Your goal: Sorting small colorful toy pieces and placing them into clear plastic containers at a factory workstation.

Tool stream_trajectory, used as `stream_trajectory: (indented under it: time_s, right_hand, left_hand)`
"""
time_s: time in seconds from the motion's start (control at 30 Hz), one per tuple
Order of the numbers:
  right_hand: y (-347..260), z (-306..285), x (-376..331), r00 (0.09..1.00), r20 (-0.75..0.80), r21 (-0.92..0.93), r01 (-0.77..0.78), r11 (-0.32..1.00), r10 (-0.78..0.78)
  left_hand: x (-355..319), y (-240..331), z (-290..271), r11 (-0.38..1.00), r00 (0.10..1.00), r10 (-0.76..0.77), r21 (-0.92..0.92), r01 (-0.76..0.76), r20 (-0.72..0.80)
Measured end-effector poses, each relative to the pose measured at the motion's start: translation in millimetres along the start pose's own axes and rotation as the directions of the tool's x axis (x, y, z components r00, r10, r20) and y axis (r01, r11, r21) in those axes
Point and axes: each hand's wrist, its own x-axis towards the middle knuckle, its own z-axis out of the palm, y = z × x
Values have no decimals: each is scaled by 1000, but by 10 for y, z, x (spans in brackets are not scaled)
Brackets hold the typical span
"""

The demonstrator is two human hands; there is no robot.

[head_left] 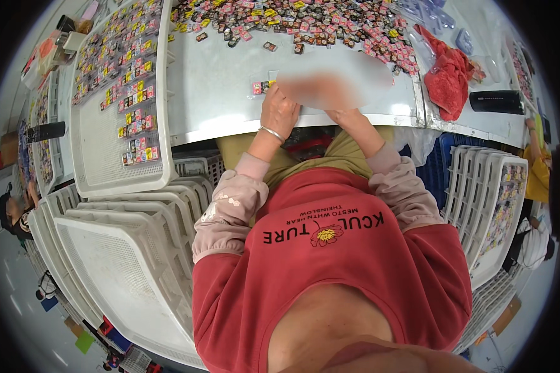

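My left hand (279, 110) rests at the near edge of a grey metal table (218, 93), a silver bangle on its wrist. Its fingers reach toward a few small coloured packets (259, 87) lying just ahead. My right hand (348, 115) sits beside it to the right at the table edge. A blurred patch covers the fingers of both hands and whatever lies between them, so their grip is hidden. A large heap of small pink, yellow and dark packets (305, 25) spreads across the far side of the table.
A white perforated tray (115, 93) with rows of sorted packets lies to the left. Stacked white trays (124, 248) stand at lower left, more trays (491, 199) at right. A red cloth (448, 74) and a black cylinder (496, 101) lie at the right. Other people are at the edges.
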Motion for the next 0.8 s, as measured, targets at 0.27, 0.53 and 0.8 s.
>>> stream_trajectory:
  time_s: [0.27, 0.53, 0.8]
  right_hand:
    - [-47, 70, -58, 991, -83, 66, -104, 992, 109]
    - [-118, 19, -119, 994, -99, -74, -61, 995, 53]
    - [26, -46, 59, 990, -126, -39, 53, 998, -57]
  left_hand:
    - [10, 12, 3, 999, 999, -28, -24, 27, -22]
    - [8, 5, 4, 998, 999, -45, -49, 43, -30]
    - [32, 13, -29, 999, 999, -21, -26, 21, -30]
